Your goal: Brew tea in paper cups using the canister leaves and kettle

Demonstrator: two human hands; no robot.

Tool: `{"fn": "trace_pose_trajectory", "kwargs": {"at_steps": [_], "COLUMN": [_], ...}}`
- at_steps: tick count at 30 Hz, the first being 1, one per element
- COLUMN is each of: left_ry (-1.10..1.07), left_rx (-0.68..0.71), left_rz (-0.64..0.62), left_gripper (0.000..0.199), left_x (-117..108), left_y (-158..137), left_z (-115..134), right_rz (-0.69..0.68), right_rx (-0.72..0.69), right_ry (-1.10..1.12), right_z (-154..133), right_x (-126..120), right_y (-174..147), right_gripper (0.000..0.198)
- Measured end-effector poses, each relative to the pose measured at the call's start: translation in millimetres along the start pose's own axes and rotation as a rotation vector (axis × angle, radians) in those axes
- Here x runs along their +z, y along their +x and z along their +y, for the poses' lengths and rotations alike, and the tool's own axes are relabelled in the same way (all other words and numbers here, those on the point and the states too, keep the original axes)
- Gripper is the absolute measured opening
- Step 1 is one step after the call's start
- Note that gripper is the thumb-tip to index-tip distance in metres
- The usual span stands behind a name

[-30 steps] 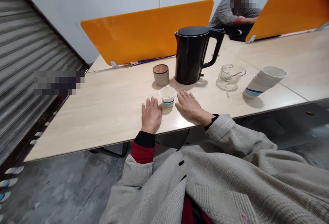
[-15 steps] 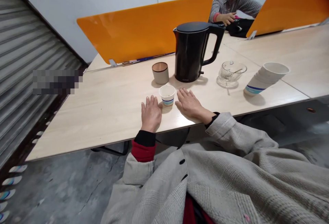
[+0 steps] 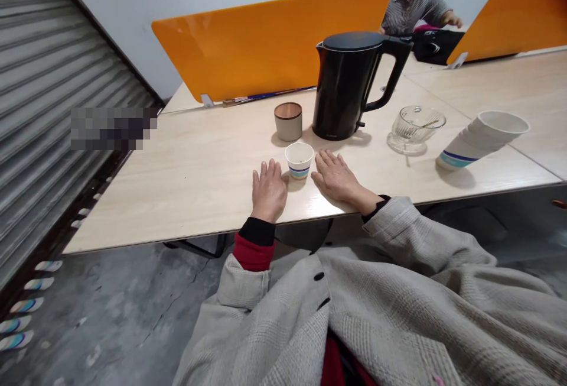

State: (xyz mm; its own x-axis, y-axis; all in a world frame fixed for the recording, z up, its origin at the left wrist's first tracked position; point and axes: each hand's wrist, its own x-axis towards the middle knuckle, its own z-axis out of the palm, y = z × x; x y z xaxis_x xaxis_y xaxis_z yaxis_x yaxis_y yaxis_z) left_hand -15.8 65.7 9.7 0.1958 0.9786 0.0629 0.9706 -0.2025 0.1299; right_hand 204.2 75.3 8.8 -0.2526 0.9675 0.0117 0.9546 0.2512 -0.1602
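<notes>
My left hand [image 3: 269,191] lies flat on the light wooden table [image 3: 177,161], fingers stretched out and holding nothing. Just to its right stands a small paper cup [image 3: 299,161] with blue stripes and a few dark specks inside. On the cup's other side, my right hand [image 3: 339,179] also rests palm down with its fingers extended. Behind the cup are a grey canister [image 3: 288,124] with a brown inside and a black electric kettle [image 3: 343,90], its lid closed and its handle to the right.
A glass bowl [image 3: 416,129] with a thin stick in it and a stack of paper cups [image 3: 481,140] stand at the right. Orange dividers [image 3: 266,43] cross the table's back. Beyond sits a person in a striped shirt [image 3: 405,13] beside a black bag [image 3: 436,46].
The view has shifted, so the table things appear further right. My hands stay flat beside the cup. The person opposite has moved a hand to the right across the bag.
</notes>
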Motion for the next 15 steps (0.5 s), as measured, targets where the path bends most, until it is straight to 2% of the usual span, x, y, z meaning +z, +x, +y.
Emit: {"fn": "trace_pose_trajectory", "kwargs": {"at_steps": [6, 15], "left_ry": [0.013, 0.001], "left_rx": [0.006, 0.001], "left_rz": [0.001, 0.009], "left_gripper": [0.062, 0.060], "left_x": [-0.8, -3.0], "left_y": [-1.7, -2.5], "left_z": [0.3, 1.7], "right_rz": [-0.022, -0.028], "right_rx": [-0.001, -0.105], "right_ry": [-0.001, 0.006], "right_z": [-4.1, -2.1], "right_x": [-3.2, -1.2], "right_y": [-1.4, -0.6], "right_gripper": [0.077, 0.067]}}
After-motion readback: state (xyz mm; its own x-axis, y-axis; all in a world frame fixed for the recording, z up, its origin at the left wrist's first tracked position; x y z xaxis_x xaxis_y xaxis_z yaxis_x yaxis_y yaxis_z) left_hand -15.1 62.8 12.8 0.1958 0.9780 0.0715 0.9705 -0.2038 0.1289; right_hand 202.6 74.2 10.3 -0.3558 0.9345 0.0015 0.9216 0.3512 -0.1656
